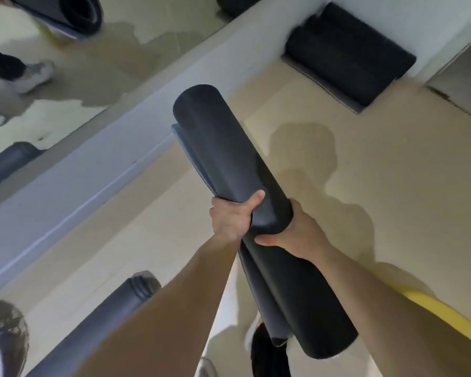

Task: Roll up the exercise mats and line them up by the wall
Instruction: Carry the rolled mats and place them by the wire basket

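Note:
I hold a rolled black exercise mat (pixel 223 159) in the air above the beige floor, its far end pointing at the wall base. A loose flap hangs along its left side. My left hand (pixel 233 217) grips the roll from the left near its middle, thumb on top. From the right, my right hand (pixel 297 229) wraps under it. Another rolled grey mat (pixel 98 322) lies on the floor at the lower left, along the wall. More rolled black mats (pixel 348 55) sit against the wall at the upper right.
A mirror (pixel 74 85) runs above the grey wall base (pixel 93 183) and reflects mats and a person's legs. A yellow object (pixel 443 314) lies at the lower right. Bare beige floor (pixel 378 164) spreads to the right of the held mat.

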Demonstrator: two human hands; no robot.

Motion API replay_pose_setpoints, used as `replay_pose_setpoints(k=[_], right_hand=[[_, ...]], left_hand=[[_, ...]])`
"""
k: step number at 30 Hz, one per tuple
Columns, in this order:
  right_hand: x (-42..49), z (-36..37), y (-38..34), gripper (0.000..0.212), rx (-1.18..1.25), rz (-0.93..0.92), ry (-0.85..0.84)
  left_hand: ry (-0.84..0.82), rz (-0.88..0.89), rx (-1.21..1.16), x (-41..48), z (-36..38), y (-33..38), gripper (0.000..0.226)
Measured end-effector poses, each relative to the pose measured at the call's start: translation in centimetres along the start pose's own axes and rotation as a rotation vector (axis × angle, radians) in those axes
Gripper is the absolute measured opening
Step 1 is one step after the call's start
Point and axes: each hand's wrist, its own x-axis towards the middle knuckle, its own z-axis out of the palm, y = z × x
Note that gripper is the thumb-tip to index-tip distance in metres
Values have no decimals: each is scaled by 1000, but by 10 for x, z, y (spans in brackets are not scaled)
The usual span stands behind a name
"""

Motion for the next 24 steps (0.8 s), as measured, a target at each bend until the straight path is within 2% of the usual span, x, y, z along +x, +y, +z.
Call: replay_pose_setpoints(k=[8,13,20,24], right_hand=[[175,-170,53,127,-27,68,77],[296,-260,67,132,-107,115,59],[491,-346,71,128,-141,168,22],[617,-371,90,124,-179,146,16]], left_hand=[[-79,1,81,112,212,117,122],[-114,-50,76,195,322,175,108],[-157,-112,42,346,442,252,109],[-89,-123,6,447,512,273,116]])
